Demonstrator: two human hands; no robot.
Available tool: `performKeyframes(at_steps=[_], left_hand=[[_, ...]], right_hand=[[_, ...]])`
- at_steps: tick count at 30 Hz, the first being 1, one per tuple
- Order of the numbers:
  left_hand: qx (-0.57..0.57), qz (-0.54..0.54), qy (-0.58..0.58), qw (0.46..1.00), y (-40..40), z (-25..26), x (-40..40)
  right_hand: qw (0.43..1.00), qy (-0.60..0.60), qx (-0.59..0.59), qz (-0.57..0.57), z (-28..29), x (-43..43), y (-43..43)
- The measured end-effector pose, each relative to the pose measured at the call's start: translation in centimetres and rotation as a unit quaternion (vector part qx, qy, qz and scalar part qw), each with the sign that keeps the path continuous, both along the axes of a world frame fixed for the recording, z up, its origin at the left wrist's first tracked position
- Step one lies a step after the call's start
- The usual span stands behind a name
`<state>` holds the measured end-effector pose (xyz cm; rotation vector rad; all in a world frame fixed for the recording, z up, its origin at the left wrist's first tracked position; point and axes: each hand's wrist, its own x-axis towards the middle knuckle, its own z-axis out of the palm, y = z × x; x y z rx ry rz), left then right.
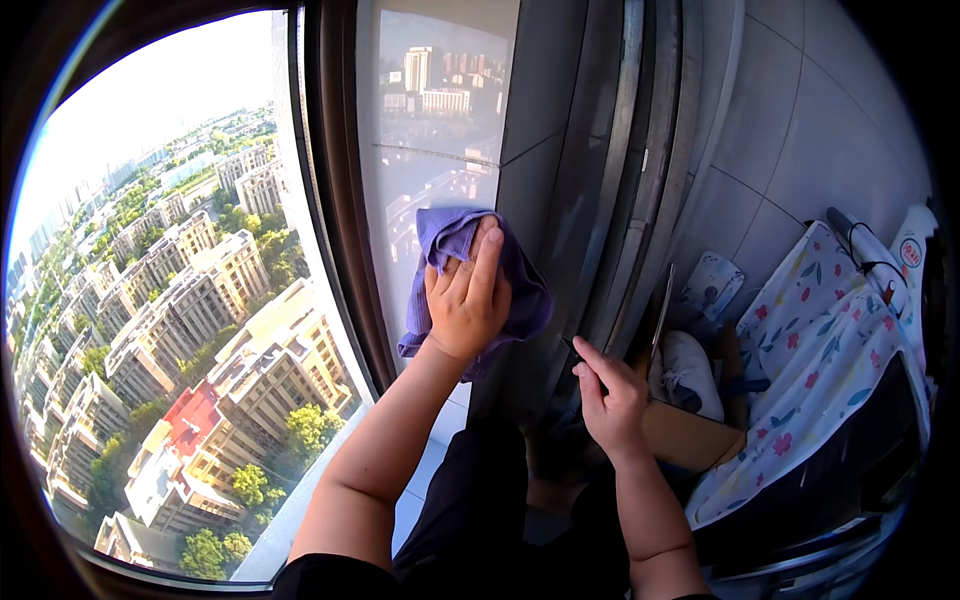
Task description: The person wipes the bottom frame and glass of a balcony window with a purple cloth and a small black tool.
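Note:
My left hand [466, 300] lies on a purple cloth [529, 300], pressing it against the glossy white tiled wall [435, 176] beside the window. The cloth is bunched around my fingers, and part of it hangs past the wall's corner onto the shaded side. Lower and to the right, my right hand [611, 394] is closed around a slim black pointed object [568, 345]. Only its tip shows beyond the index finger, so its exact kind is unclear. That tip is near the dark metal door or window tracks [626, 225].
A window with a dark frame [337, 195] at left looks down on apartment buildings. To the right stand a cardboard box [694, 435] with white shoes [688, 375], a flowered cloth cover [810, 375] over something dark, and a cable [870, 262]. White floor tiles [412, 499] show beside my legs.

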<state>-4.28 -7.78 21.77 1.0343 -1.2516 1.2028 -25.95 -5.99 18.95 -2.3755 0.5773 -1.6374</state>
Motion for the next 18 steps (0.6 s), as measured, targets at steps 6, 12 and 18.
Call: performKeyframes(at_steps=[6, 12, 18], left_hand=[[0.014, -0.005, 0.012, 1.0, 0.3, -2.3, -0.1], [0.02, -0.021, 0.024, 0.999, 0.3, -6.4, 0.1], [0.025, -0.037, 0.027, 0.999, 0.1, -8.9, 0.0]], right_hand=[[0.998, 0.016, -0.068, -0.008, 2.1, 1.0, -0.8], [0.984, 0.069, -0.163, -0.004, 7.3, 4.0, -2.2], [0.936, 0.149, -0.302, -0.098, 12.7, 6.9, -2.5]])
